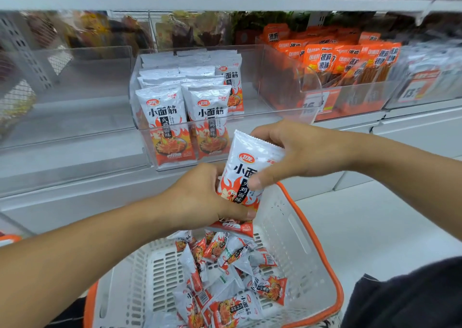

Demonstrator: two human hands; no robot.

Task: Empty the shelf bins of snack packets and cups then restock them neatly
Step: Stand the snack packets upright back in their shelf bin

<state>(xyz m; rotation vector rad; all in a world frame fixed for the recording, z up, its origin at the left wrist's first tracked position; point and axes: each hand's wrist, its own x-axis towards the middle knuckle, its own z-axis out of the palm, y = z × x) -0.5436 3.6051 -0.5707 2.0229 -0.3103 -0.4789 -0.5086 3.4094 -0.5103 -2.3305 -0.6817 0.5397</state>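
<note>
Store shelves [225, 2] lined with clear plastic bins fill the background, the middle bin [250, 125] partly stocked with upright rows of white-and-orange snack packets [166, 125]. Below, a person's left hand [200, 197] and right hand [300, 152] both grasp a small stack of packets [246, 175], the left grip curled round the lower end, the right pinching the top. The stack is held just above a white basket [295, 227] with orange trim, where more packets [225, 277] lie loose. Restocking appears under way; the next move likely calls for squaring the stack, then standing it upright in the bin's open right side.
</note>
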